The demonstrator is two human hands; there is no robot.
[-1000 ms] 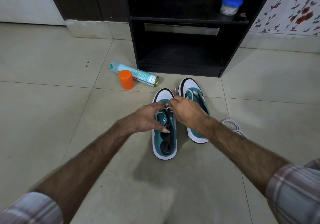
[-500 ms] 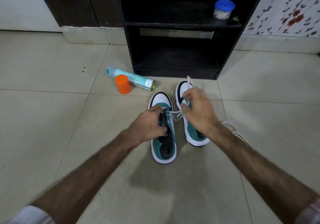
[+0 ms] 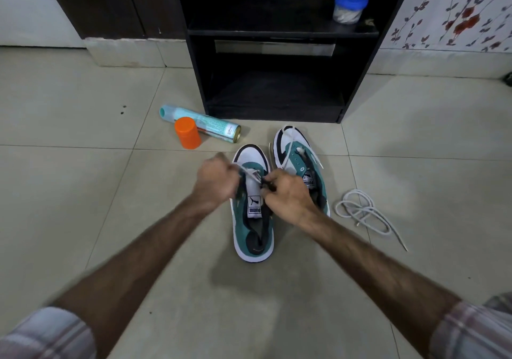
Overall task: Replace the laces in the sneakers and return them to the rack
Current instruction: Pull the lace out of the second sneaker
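Note:
Two teal, white and black sneakers stand side by side on the tiled floor, toes toward the rack. Over the left sneaker (image 3: 253, 228) my left hand (image 3: 217, 181) is closed on a white lace (image 3: 250, 175) that runs from its upper eyelets. My right hand (image 3: 288, 195) pinches the same lace at the shoe's right eyelet row. The right sneaker (image 3: 293, 153) has a white lace lying loose across its front. The black shoe rack (image 3: 274, 92) stands just beyond the shoes, its lower shelf bare.
A loose white lace (image 3: 365, 214) lies coiled on the floor right of the shoes. A teal spray can (image 3: 205, 124) lies on its side left of the rack, an orange cap (image 3: 187, 132) in front of it. A blue-lidded jar (image 3: 349, 6) sits on the upper shelf.
My right hand dropped from above the right sneaker back to the left sneaker's eyelets. My left hand moved up and left, drawing the lace out to the side.

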